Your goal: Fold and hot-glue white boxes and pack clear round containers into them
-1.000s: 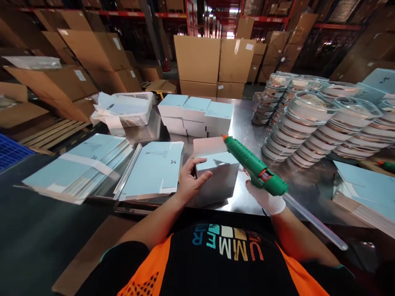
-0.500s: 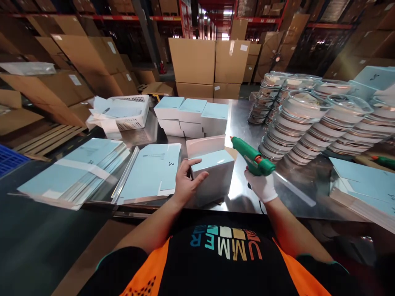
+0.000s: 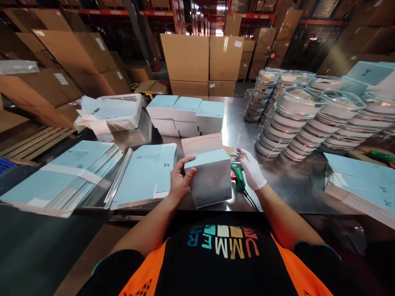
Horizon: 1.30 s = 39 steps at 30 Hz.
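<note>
My left hand (image 3: 182,179) grips the left side of a small pale-blue and grey cardboard box (image 3: 211,181), thumb on the near face and fingers over the top edge. The box is tilted a little, and an open flap (image 3: 202,144) stands up at its far side. To the right of the box is my right hand (image 3: 249,166) in a white glove, fingers spread, holding nothing. Below and beside that hand a green glue gun (image 3: 239,179) lies on the metal table, its front part hidden by the box and its cord running toward me.
Flat blue cartons (image 3: 145,174) lie in stacks on the left, one bundle (image 3: 66,170) banded with white. Folded boxes (image 3: 188,109) stand at the back near a white basket (image 3: 123,113). Glass bowls (image 3: 296,119) rise in stacks on the right, beyond more flat cartons (image 3: 364,176).
My right hand has let go of the glue gun, which now rests on the table beside the box. The box has tilted slightly in my left hand.
</note>
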Tool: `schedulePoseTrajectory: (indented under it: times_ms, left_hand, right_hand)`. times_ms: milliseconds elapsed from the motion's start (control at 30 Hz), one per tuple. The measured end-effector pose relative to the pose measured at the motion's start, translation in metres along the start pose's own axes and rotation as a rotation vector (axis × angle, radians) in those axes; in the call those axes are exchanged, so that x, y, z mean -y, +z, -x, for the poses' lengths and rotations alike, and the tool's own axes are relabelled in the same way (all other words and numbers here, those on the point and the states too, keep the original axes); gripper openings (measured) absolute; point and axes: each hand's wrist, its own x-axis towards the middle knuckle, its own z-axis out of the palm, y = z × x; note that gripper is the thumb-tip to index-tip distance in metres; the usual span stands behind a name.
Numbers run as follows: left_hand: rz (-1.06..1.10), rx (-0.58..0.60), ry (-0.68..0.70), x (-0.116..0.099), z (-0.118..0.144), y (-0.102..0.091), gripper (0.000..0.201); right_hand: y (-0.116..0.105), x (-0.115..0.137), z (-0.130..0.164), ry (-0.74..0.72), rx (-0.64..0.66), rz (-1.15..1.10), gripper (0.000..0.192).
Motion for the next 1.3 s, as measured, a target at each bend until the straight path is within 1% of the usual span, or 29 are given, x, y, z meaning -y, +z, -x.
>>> schedulePoseTrajectory:
  times_ms: [33,100,167,200,300,333,367,400,433,467,500,567,600,633,667,700,833,933,967,1000,1033,1067,1100,1133,1167,1200,1233,1267,1300]
  left_hand:
    - [0.003,0.016,0.006,0.001,-0.001,0.002,0.076]
    - [0.009,0.043,0.017,0.004,-0.002,0.005,0.076]
    - [0.009,0.067,0.038,0.01,-0.003,0.006,0.076]
    - [0.002,0.079,0.054,0.013,-0.004,0.005,0.075]
    - [-0.03,0.09,0.142,0.025,-0.004,0.003,0.07]
    - [-0.015,0.073,0.187,0.028,-0.004,0.003,0.066]
    - [0.023,0.045,0.238,0.031,-0.005,0.003,0.061]
    - [0.078,0.016,0.289,0.034,-0.006,0.003,0.058]
    - [0.138,-0.008,0.335,0.035,-0.007,0.002,0.058]
    - [0.181,-0.018,0.375,0.036,-0.008,0.002,0.059]
    - [0.193,-0.004,0.41,0.035,-0.01,0.0,0.058]
    - [0.137,0.105,0.488,0.031,-0.014,-0.005,0.048]
    - [0.104,0.178,0.529,0.029,-0.017,-0.008,0.04]
    - [0.086,0.246,0.564,0.026,-0.018,-0.01,0.034]
    - [0.087,0.297,0.59,0.023,-0.02,-0.012,0.03]
    - [0.103,0.323,0.603,0.021,-0.021,-0.014,0.028]
    - [0.142,0.316,0.59,0.017,-0.02,-0.015,0.024]
    - [0.131,0.349,0.574,0.016,-0.019,-0.016,0.023]
    - [0.131,0.36,0.549,0.017,-0.018,-0.017,0.025]
    - [0.134,0.357,0.505,0.017,-0.017,-0.018,0.032]
    - [0.138,0.335,0.444,0.019,-0.015,-0.019,0.047]
    - [0.143,0.293,0.368,0.021,-0.012,-0.02,0.068]
    - [0.147,0.238,0.284,0.024,-0.008,-0.021,0.093]
    - [0.148,0.186,0.193,0.028,-0.002,-0.023,0.117]
    - [0.144,0.156,0.096,0.032,0.005,-0.024,0.135]
    - [0.13,0.148,-0.006,0.037,0.013,-0.025,0.146]
    - [0.104,0.171,-0.124,0.042,0.023,-0.026,0.149]
    - [0.06,0.216,-0.266,0.047,0.032,-0.027,0.143]
    - [0.003,0.239,-0.387,0.052,0.04,-0.027,0.133]
  right_hand:
    - [0.011,0.009,0.001,0.017,0.045,-0.052,0.057]
    - [0.031,0.024,0.002,0.023,0.14,-0.107,0.057]
    - [0.043,0.032,0.0,0.026,0.199,-0.115,0.05]
    - [0.045,0.033,-0.001,0.018,0.212,-0.102,0.047]
    - [0.038,0.021,-0.005,-0.069,0.242,-0.046,0.043]
    - [0.033,0.014,-0.006,-0.129,0.269,-0.022,0.048]
    - [0.027,0.007,-0.006,-0.206,0.302,0.008,0.057]
    - [0.021,0.001,-0.005,-0.291,0.333,0.041,0.066]
    - [0.016,-0.004,-0.003,-0.375,0.358,0.076,0.072]
    - [0.013,-0.008,-0.001,-0.448,0.379,0.107,0.07]
    - [0.01,-0.009,0.003,-0.506,0.396,0.131,0.063]
    - [0.009,-0.007,0.012,-0.578,0.436,0.157,0.039]
    - [0.01,-0.004,0.016,-0.601,0.455,0.17,0.031]
    - [0.011,0.0,0.02,-0.621,0.473,0.187,0.029]
    - [0.013,0.004,0.022,-0.637,0.487,0.207,0.029]
    - [0.014,0.007,0.024,-0.647,0.493,0.224,0.03]
    - [0.017,0.013,0.022,-0.651,0.498,0.22,0.029]
    - [0.017,0.005,0.021,-0.62,0.492,0.193,0.03]
    - [0.017,0.001,0.022,-0.587,0.473,0.192,0.037]
    - [0.018,-0.005,0.024,-0.539,0.447,0.195,0.054]
    - [0.018,-0.01,0.027,-0.472,0.421,0.205,0.077]
    - [0.019,-0.015,0.03,-0.394,0.402,0.223,0.101]
    - [0.02,-0.02,0.033,-0.312,0.393,0.243,0.12]
    - [0.022,-0.024,0.036,-0.234,0.395,0.261,0.13]
    - [0.023,-0.027,0.039,-0.164,0.4,0.272,0.13]
    - [0.025,-0.029,0.04,-0.11,0.399,0.273,0.123]
    - [0.026,-0.03,0.041,-0.068,0.389,0.264,0.112]
    - [0.027,-0.03,0.04,-0.041,0.368,0.246,0.1]
    - [0.028,-0.031,0.039,-0.026,0.345,0.222,0.088]
